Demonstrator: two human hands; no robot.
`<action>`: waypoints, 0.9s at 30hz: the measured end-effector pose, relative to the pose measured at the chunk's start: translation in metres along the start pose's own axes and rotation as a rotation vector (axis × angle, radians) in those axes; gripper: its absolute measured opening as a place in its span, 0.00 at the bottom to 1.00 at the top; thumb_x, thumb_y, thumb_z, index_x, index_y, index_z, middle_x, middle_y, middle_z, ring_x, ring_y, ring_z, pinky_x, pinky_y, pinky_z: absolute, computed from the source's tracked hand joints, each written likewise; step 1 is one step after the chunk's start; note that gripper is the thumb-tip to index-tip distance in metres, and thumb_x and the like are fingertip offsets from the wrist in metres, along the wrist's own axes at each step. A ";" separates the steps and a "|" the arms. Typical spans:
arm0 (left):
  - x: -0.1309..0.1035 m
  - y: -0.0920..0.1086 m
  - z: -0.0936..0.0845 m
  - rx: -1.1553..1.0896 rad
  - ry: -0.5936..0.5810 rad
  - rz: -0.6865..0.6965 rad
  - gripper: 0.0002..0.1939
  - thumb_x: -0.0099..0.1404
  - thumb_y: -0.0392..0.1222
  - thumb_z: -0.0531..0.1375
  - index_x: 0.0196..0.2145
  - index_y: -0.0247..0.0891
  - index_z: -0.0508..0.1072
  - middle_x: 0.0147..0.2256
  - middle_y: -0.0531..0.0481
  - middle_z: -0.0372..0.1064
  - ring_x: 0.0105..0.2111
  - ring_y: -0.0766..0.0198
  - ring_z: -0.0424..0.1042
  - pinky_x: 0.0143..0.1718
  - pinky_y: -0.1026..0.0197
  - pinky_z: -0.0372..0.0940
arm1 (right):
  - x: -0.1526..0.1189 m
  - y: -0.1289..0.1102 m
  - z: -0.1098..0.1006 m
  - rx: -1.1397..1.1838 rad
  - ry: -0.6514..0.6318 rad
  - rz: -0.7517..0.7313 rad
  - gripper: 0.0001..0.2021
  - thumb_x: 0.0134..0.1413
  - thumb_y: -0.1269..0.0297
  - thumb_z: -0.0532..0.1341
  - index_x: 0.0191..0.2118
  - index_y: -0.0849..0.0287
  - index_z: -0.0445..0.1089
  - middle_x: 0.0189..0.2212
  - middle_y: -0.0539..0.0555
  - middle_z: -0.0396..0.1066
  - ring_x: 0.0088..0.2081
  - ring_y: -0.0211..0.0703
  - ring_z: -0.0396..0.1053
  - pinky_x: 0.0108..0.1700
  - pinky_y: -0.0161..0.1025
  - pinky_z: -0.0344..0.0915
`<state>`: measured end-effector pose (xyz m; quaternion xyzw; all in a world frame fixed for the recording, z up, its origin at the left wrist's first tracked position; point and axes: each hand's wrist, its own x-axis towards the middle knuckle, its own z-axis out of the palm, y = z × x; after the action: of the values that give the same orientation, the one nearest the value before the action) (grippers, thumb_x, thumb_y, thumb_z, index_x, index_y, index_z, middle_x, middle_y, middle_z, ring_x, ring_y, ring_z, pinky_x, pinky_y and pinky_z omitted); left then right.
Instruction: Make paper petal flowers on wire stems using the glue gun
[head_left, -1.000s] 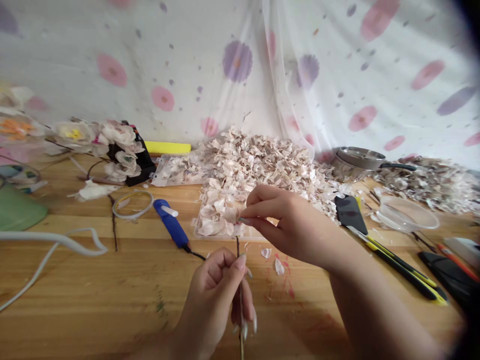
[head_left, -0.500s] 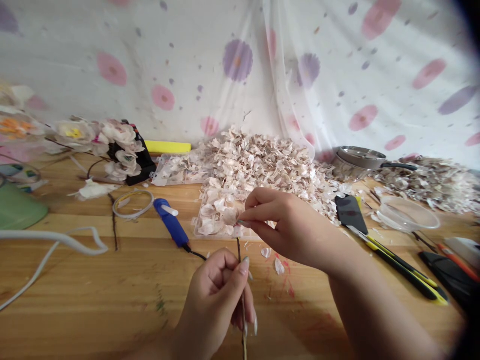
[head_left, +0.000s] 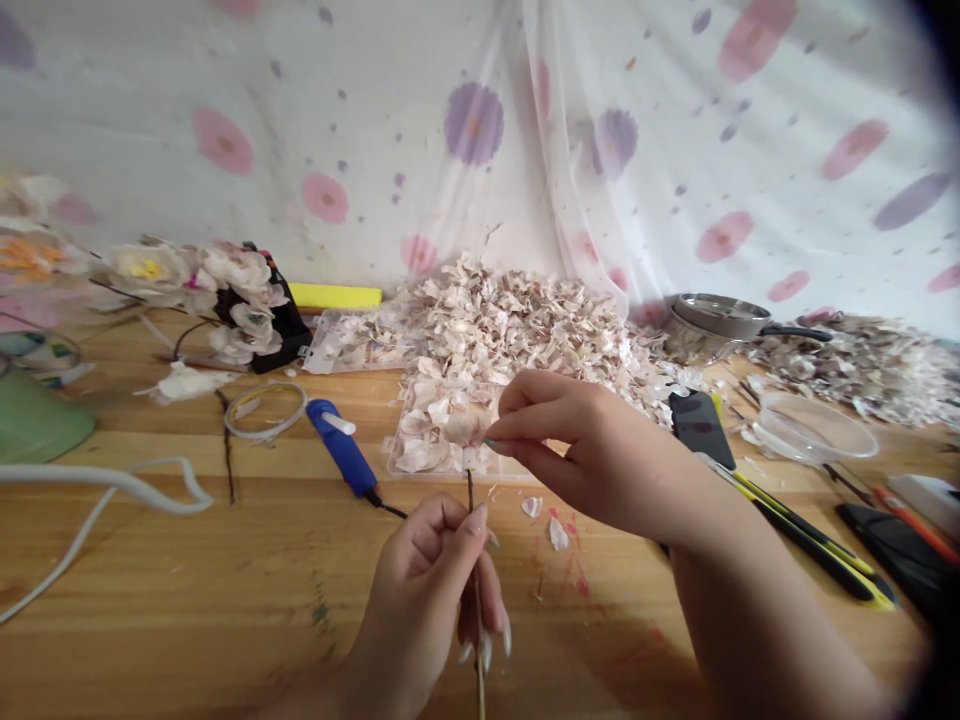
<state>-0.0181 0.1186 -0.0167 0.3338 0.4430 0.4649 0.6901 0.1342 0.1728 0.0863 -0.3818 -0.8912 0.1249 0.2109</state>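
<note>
In my left hand (head_left: 431, 590), a thin brown twig (head_left: 479, 660) stands nearly upright between thumb and fingers, its dark tip pointing away from me. Just above and to the right of that tip, my right hand (head_left: 577, 455) is closed in a pinch. A pale petal (head_left: 465, 430) shows at its fingertips and seems to be held by its edge, seen against similar petals. Behind the hands lies a clear plastic box (head_left: 396, 455) with loose petals in it. Two stray petals (head_left: 558, 534) rest on the wooden table (head_left: 247, 600) beneath my right hand.
A large heap of dried petals (head_left: 517, 310) fills the back. Left are a blue glue gun (head_left: 341, 450), a coil of tubing (head_left: 266, 410), a white cable (head_left: 112, 478) and finished flowers (head_left: 240, 275). Right are a utility knife (head_left: 810, 540), a pan (head_left: 720, 315) and a clear lid (head_left: 814, 430).
My right hand has shifted slightly right, away from the twig's tip. My left hand and the twig have moved a little left.
</note>
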 end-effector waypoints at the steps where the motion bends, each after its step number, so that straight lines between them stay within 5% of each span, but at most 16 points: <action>1: 0.000 0.000 0.000 -0.008 -0.001 0.000 0.20 0.56 0.57 0.65 0.24 0.39 0.65 0.08 0.58 0.65 0.07 0.75 0.55 0.09 0.74 0.50 | -0.001 0.000 -0.001 0.006 0.000 -0.001 0.09 0.60 0.74 0.59 0.37 0.62 0.78 0.34 0.52 0.70 0.33 0.36 0.67 0.35 0.34 0.61; 27: -0.003 -0.003 -0.002 -0.020 -0.081 0.025 0.21 0.57 0.59 0.65 0.23 0.39 0.64 0.09 0.58 0.65 0.08 0.75 0.56 0.10 0.73 0.52 | 0.001 -0.002 0.007 -0.062 -0.066 0.019 0.12 0.62 0.73 0.56 0.36 0.60 0.78 0.32 0.53 0.69 0.31 0.36 0.65 0.33 0.34 0.57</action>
<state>-0.0189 0.1147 -0.0195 0.3508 0.4059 0.4642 0.7048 0.1290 0.1722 0.0813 -0.3922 -0.8974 0.1118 0.1682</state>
